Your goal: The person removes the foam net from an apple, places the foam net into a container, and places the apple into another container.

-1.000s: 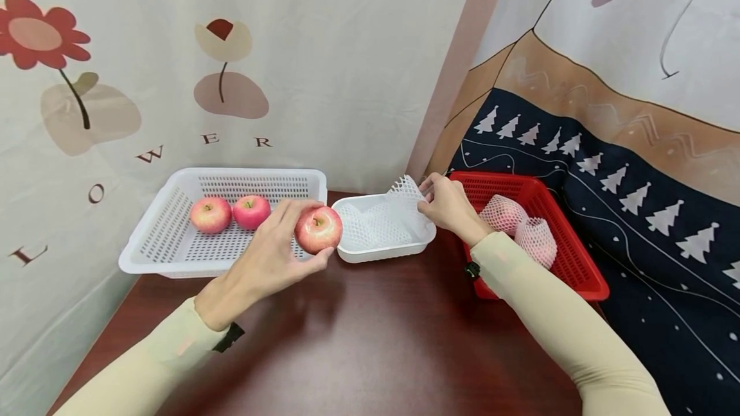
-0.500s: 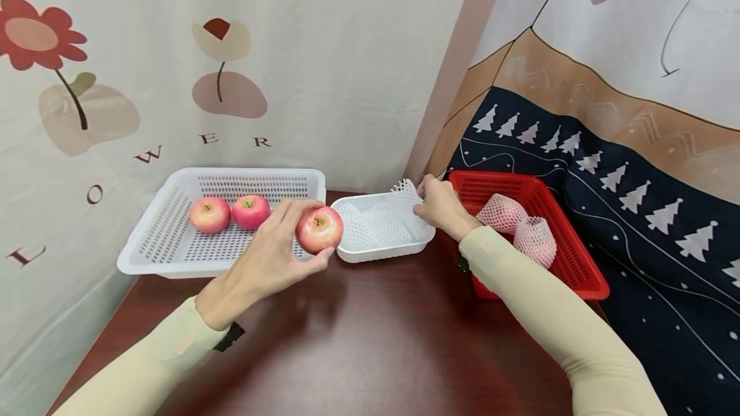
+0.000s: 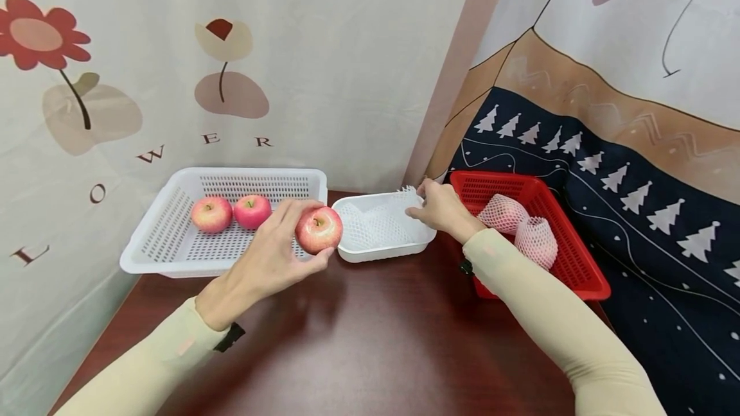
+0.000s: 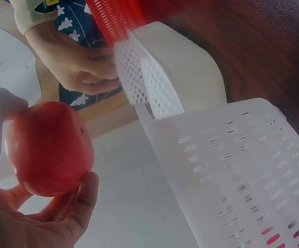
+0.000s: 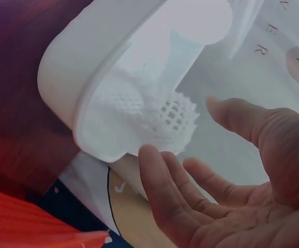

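My left hand [image 3: 276, 246] grips a red apple [image 3: 318, 230] between thumb and fingers, held up in front of a small white tray [image 3: 381, 253]. White foam fruit nets [image 3: 370, 223] lie in this tray. At the tray's right end is my right hand [image 3: 442, 210]. In the right wrist view its thumb and fingers stand apart, with the frilled edge of a foam net [image 5: 177, 121] close to the fingertips. No firm pinch on the net shows there. The left wrist view has the apple [image 4: 51, 149] resting against curled fingers.
A white perforated basket [image 3: 167, 255] with two apples [image 3: 231, 213] stands at the left. To the right, a red basket [image 3: 578, 262] contains two apples in foam nets [image 3: 520, 230]. Curtains rise behind the brown table [image 3: 393, 339].
The upright edge of the foam net at the tray's right end has sunk lower. My right hand has shifted slightly left and down there. The left hand and its apple stay nearly still.
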Motion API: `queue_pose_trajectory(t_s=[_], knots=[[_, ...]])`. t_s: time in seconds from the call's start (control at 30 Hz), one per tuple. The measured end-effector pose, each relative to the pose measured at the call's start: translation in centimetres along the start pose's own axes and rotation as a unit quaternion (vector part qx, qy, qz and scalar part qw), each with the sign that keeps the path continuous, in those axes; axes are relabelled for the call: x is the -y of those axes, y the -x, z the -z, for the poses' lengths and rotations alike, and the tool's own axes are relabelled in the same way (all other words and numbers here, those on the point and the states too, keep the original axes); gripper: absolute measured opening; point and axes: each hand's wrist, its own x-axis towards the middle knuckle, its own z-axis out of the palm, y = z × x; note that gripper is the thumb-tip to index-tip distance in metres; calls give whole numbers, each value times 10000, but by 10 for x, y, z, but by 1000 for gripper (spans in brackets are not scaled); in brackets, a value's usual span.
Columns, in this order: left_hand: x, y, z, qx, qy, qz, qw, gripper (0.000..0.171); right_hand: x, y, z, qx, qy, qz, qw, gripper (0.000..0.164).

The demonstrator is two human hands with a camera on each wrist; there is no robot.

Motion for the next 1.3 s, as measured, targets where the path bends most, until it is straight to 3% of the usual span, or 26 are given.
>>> queue_pose_trajectory(t_s=[0.4,0.87,1.13,1.3], knots=[[1,-1,4,-33,-39,56,10000,74,-7,11,17,-120,-164,27,9998,48],[10,-7,9,-82,-143,44,9999,76,-2,36,20,-947,-546,1279,9857,39],[20,-13,15,168,-204,483,9985,76,1,54,13,-1335,-639,1941,9697,41],[27,-18,19,419,-259,774,9958,74,1,67,7,-1399,-615,2106,9656,47]])
